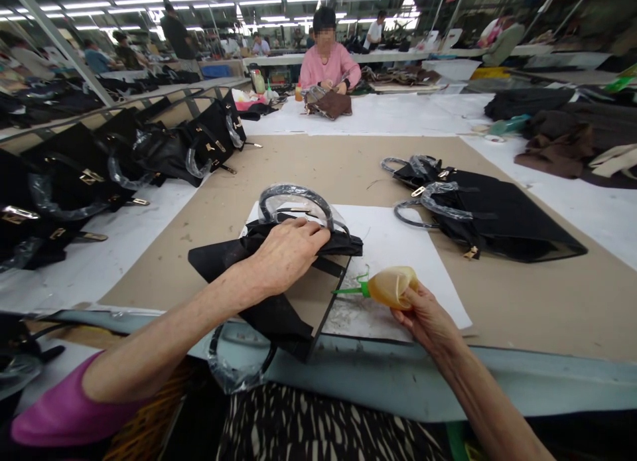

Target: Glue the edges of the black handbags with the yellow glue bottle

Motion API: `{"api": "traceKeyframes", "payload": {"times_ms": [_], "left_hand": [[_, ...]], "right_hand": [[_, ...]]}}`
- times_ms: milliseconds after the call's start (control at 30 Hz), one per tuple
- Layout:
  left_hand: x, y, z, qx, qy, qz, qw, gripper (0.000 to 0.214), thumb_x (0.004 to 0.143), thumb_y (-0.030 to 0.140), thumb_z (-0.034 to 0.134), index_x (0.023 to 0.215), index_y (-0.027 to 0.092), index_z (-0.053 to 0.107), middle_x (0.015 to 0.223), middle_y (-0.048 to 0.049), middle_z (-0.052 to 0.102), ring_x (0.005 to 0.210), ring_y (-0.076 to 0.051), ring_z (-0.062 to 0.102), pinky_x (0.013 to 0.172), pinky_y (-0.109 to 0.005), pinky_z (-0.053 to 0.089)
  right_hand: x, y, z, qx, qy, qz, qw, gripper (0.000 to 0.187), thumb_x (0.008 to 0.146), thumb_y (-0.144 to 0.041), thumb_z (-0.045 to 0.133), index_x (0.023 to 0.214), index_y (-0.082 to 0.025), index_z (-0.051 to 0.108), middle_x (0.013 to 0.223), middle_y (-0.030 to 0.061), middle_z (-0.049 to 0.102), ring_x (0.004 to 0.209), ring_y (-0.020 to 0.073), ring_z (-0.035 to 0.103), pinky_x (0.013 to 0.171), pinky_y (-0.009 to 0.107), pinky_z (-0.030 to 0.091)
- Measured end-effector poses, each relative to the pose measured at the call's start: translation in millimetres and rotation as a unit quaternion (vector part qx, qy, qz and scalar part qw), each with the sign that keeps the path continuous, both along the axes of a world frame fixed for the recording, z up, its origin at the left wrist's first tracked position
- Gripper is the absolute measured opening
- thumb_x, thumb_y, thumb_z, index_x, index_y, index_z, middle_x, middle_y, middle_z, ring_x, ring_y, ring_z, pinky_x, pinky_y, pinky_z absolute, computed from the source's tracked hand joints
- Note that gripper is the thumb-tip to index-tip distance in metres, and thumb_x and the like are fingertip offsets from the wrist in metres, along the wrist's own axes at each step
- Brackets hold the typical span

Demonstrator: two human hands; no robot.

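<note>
A black handbag (233,259) lies opened flat at the table's near edge, its plastic-wrapped handle (294,197) pointing away from me. My left hand (287,252) presses down on the bag's upper flap, fingers curled over the fabric. My right hand (423,315) grips a yellowish squeeze bottle (393,286) with a green nozzle (348,290). The nozzle tip points left at the bag's tan inner panel (311,295). A white sheet of paper (398,242) lies under the bag.
Finished black handbags (492,215) lie to the right on the brown board (522,295). A row of black bags (164,149) lines the left side. A person in pink (328,63) works on a brown bag (331,104) across the table. Dark fabric piles (562,126) sit far right.
</note>
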State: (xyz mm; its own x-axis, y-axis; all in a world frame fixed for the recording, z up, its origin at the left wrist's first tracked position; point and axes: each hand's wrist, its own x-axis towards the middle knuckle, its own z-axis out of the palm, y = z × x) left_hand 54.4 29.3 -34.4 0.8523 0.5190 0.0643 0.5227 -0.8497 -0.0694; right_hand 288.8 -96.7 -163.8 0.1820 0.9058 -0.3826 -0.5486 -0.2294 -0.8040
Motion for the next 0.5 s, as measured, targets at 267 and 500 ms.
{"api": "traceKeyframes", "payload": {"times_ms": [267, 500], "left_hand": [[3.4, 0.0, 2.0, -0.003, 0.007, 0.007, 1.000, 0.017, 0.084, 0.013, 0.044, 0.098, 0.013, 0.054, 0.100, -0.0088, 0.061, 0.097, -0.022, 0.054, 0.084, -0.035, 0.045], [3.4, -0.2, 2.3, 0.003, 0.009, 0.011, 1.000, 0.018, 0.083, 0.013, 0.044, 0.098, 0.014, 0.054, 0.101, -0.0083, 0.061, 0.098, -0.022, 0.055, 0.084, -0.035, 0.045]], "right_hand": [[-16.8, -17.8, 7.8, -0.018, 0.011, 0.029, 0.999, 0.043, 0.062, -0.040, 0.078, 0.089, -0.016, 0.056, 0.060, 0.0001, 0.055, 0.033, 0.0072, 0.044, 0.026, 0.013, 0.030], [-27.2, -33.2, 9.9, -0.047, 0.043, 0.025, 0.998, 0.042, 0.062, -0.035, 0.080, 0.093, -0.017, 0.058, 0.073, 0.0031, 0.061, 0.036, 0.0057, 0.046, 0.027, 0.012, 0.035]]}}
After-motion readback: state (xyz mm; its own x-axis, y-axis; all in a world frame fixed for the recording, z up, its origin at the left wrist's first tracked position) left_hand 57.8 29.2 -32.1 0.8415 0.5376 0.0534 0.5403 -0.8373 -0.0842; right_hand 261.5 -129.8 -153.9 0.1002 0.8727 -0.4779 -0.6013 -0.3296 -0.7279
